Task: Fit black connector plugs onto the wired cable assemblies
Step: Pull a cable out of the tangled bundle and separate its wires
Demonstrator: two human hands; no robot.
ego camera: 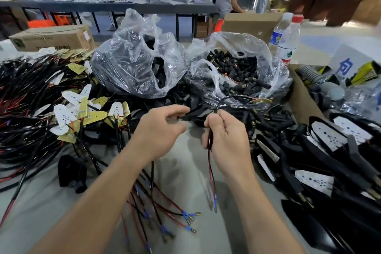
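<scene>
Your right hand [226, 138] is clamped in a fist round one cable assembly [211, 163]. Its black lead arcs up out of the fist and away to a gold board [260, 100], while the red and black tails hang below your fist to a blue-sleeved terminal [215, 199]. Your left hand [160, 130] sits just beside it, apart, fingers loosely curled toward some black parts. It is too blurred to tell whether they pinch anything.

The black connector plugs [237, 72] lie heaped in an open clear bag beyond your right hand, and more loose plugs [270, 121] lie just to its right.

Judging by how it droops, the cable is light and limp, so it will probably flop unless you hold it close behind the terminal. The thin tails look easy to kink. The plugs look small, stiff and light. Pinch one by its body and keep the open end clear.

The only legible writing is a blue character "向" on a white sign [346, 66], far right of your hands. The bottle labels [285, 55] and the print on the cardboard box [53, 37] are too small to read.
</scene>
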